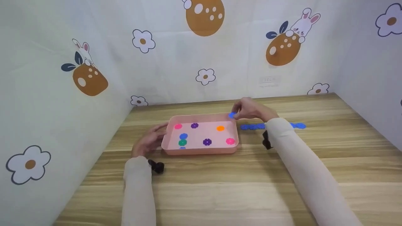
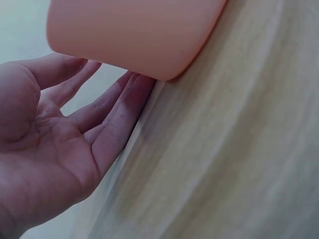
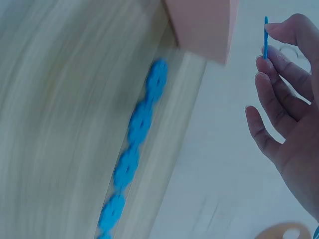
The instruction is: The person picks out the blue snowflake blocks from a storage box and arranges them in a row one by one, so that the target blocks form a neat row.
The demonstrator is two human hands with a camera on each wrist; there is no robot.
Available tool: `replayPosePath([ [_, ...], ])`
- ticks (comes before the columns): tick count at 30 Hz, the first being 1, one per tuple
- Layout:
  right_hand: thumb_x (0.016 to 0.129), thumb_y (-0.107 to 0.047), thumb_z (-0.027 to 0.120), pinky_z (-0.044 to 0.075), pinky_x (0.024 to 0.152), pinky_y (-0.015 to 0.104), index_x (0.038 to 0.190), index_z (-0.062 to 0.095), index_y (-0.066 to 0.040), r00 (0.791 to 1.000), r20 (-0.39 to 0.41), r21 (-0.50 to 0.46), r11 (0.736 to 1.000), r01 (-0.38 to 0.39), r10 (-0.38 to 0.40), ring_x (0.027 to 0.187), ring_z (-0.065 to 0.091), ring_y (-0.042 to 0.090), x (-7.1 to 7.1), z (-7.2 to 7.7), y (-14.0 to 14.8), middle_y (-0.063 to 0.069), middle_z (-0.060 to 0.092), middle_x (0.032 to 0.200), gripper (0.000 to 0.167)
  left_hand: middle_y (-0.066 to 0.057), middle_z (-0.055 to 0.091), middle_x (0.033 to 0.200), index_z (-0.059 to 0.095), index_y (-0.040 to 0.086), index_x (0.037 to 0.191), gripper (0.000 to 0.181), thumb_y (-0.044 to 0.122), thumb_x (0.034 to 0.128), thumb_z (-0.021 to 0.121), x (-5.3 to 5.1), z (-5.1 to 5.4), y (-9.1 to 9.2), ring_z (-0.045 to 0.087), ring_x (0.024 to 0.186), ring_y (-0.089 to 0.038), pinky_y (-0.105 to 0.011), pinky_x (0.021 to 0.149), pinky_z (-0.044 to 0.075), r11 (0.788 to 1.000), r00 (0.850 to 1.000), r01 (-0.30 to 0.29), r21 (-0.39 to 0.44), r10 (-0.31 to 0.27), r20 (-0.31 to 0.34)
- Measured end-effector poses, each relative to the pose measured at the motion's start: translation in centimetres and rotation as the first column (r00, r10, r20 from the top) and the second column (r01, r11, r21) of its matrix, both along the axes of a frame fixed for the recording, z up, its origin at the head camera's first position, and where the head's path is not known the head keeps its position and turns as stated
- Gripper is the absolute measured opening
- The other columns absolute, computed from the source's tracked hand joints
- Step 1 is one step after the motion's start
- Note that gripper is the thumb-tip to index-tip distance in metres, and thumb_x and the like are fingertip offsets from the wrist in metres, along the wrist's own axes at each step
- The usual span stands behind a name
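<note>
A pink tray (image 1: 201,151) stands on the table, holding several flat flower-shaped discs. My left hand (image 1: 150,141) rests against the tray's left side; in the left wrist view its fingers (image 2: 112,117) extend loosely to the tray wall. Over the tray's back right corner, my right hand (image 1: 249,108) pinches a blue flower disc (image 3: 265,37) between thumb and fingertips. To the right of the tray lies a row of blue flower discs (image 1: 252,126), joined or touching end to end. My right forearm hides the middle of that row in the head view.
Inside the tray are a pink disc (image 1: 230,141), an orange disc (image 1: 220,128), purple discs (image 1: 207,142), a green disc (image 1: 182,142) and blue ones. Printed cloth walls (image 1: 169,69) border the wooden table (image 1: 220,188) at the back and sides.
</note>
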State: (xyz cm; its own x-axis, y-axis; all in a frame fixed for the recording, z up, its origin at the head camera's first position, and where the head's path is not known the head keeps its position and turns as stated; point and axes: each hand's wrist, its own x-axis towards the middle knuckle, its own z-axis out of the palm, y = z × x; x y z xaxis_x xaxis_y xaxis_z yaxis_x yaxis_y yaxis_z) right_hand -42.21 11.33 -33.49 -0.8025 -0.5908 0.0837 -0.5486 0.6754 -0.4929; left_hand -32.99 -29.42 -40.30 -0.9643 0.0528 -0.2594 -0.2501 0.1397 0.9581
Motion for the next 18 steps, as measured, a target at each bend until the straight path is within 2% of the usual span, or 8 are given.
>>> replayPosePath([
  [4,0.083,-0.014,0.075,0.048,0.075,0.026,0.099,0.074,-0.001,0.999,0.005,-0.024,0.999,0.034,-0.034,0.085,0.06,0.02,-0.3,-0.4,3.8,0.01,0.07,0.09,0.02,-0.015,0.053,0.149,0.037,0.025,0.156,0.054,0.022,0.1041,0.052,0.0,0.0,0.0,0.058,0.127,-0.026,-0.045,0.111,0.046,1.0,1.0,0.001,-0.018,-0.001,0.002],
  [7,0.084,-0.012,0.074,0.049,0.078,0.027,0.101,0.073,0.001,0.998,0.023,-0.03,0.997,0.065,-0.064,0.087,0.061,0.02,-0.4,-0.7,6.6,0.012,0.07,0.093,0.022,-0.014,0.052,0.15,0.037,0.027,0.156,0.054,0.023,0.1038,0.052,-0.1,0.0,0.0,0.056,0.131,-0.026,-0.046,0.113,0.044,1.0,1.0,-0.005,-0.022,0.005,0.015],
  [13,0.087,-0.013,0.073,0.05,0.083,0.029,0.109,0.07,0.005,0.99,0.077,-0.023,0.992,0.124,-0.121,0.093,0.062,0.023,0.0,-0.9,11.8,0.017,0.07,0.101,0.029,-0.013,0.049,0.153,0.035,0.027,0.157,0.055,0.023,0.104,0.051,-0.1,0.1,0.0,0.049,0.14,-0.03,-0.047,0.116,0.04,1.0,0.999,-0.017,-0.003,0.017,0.028],
  [18,0.088,-0.018,0.074,0.05,0.084,0.031,0.11,0.07,0.004,0.982,0.074,0.014,0.985,0.172,-0.173,0.094,0.061,0.024,0.6,-1.1,15.3,0.015,0.07,0.102,0.032,-0.012,0.048,0.154,0.035,0.029,0.156,0.054,0.021,0.1044,0.05,-0.2,0.1,-0.1,0.049,0.14,-0.03,-0.047,0.116,0.04,1.0,0.999,-0.018,-0.005,0.018,0.036],
])
